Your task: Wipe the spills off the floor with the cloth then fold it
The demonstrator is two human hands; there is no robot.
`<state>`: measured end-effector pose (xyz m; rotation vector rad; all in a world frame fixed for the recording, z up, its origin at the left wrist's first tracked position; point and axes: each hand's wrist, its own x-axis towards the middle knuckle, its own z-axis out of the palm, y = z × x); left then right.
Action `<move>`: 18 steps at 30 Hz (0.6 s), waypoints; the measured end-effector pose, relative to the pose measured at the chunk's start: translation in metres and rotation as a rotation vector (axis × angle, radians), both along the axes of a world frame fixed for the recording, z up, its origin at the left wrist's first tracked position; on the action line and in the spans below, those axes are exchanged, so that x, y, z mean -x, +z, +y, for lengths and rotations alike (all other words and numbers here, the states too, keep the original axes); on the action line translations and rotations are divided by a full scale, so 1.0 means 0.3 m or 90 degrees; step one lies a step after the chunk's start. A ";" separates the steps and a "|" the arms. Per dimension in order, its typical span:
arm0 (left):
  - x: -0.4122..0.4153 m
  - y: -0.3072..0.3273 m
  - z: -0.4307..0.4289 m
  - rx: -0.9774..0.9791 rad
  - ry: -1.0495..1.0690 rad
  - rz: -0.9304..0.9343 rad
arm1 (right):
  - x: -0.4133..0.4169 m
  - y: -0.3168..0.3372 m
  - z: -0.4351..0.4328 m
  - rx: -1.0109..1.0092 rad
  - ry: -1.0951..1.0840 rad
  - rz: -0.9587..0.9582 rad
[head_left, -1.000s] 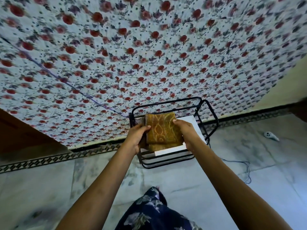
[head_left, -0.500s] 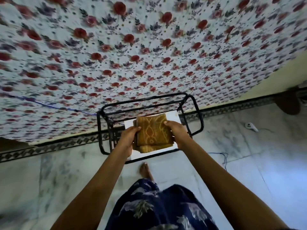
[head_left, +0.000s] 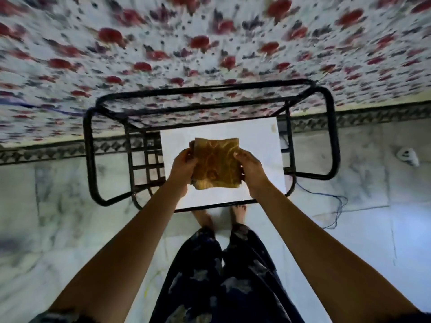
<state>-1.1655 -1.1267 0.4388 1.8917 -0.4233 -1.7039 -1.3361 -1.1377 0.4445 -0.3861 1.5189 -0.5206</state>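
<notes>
The left hand and right hand each pinch one side of the folded cloth over the table, so a slackened grip could let its layers fall open.

Marble floor: blk wire rack w/ white board atop, blue cord beside.

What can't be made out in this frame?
Head view only.
1. Folded cloth: side edges hidden under left hand and right hand; touching the white board or above it, unclear.
2. Floral sheet: motion blur smears its print.
3. Small white object on the floor, right: too small and blurred to identify.
</notes>
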 end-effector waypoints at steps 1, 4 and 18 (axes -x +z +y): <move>0.013 -0.042 -0.017 0.014 -0.007 0.005 | 0.008 -0.053 -0.021 -0.007 -0.005 0.001; 0.037 -0.134 -0.072 0.038 0.012 -0.014 | 0.018 -0.168 -0.077 0.006 0.019 0.041; 0.072 -0.266 -0.083 0.053 -0.110 -0.392 | 0.018 -0.282 -0.116 0.201 0.338 0.359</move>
